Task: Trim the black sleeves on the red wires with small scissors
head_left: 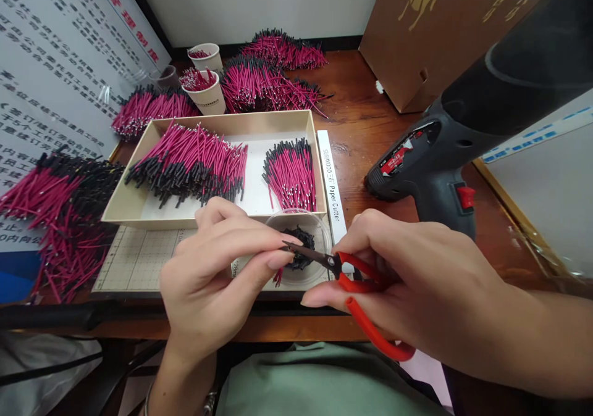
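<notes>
My left hand (213, 274) pinches a short crimson wire (278, 276) between thumb and index finger; much of the wire is hidden by the fingertips. In my right hand (407, 274) is a pair of scissors (332, 262) with red handles and dark blades. The scissors' tips touch or nearly touch the left fingertips, where the wire is held. Beneath the blades sits a clear round dish (327, 243) with black scraps (303, 258) in it. Just beyond the hands stands a cream box (152, 221), holding two piles of crimson wires (199, 153) with black sleeves.
A paper cutter (139, 255) lies under the box and dish. Paper cups (209, 100) with wires stand behind, among more wire heaps (259, 83). Another heap (69, 212) lies left. A heat gun (449, 126) and a brown carton (417, 45) occupy the right.
</notes>
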Motion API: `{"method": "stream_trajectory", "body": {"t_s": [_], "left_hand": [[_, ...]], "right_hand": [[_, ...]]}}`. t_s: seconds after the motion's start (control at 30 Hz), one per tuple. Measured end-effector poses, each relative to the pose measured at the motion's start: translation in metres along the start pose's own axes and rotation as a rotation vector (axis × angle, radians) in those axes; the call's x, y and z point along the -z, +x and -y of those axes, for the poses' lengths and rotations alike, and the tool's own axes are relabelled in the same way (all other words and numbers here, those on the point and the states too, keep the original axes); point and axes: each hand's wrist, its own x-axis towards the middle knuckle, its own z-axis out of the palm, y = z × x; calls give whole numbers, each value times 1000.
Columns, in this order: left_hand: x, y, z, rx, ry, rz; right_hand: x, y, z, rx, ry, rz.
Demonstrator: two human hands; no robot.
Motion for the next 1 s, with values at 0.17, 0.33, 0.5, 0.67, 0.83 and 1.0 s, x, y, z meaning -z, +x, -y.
{"method": "stream_trajectory", "body": {"t_s": [0.17, 0.33, 0.5, 0.67, 0.83, 1.0], "left_hand": [[-2, 1, 2, -12, 6, 1], [-1, 1, 2, -23, -8, 5], [-1, 2, 3, -25, 3, 12], [-2, 2, 2, -30, 10, 13], [-1, 0, 0, -1, 10, 11], [-1, 1, 2, -24, 3, 2]], "right_hand": [[2, 0, -1, -11, 69, 11], [3, 1, -1, -24, 102, 41], [2, 3, -1, -10, 80, 28], [-1, 2, -1, 3, 10, 4], [2, 5, -1, 7, 22, -7], [4, 4, -2, -12, 73, 36]]}}
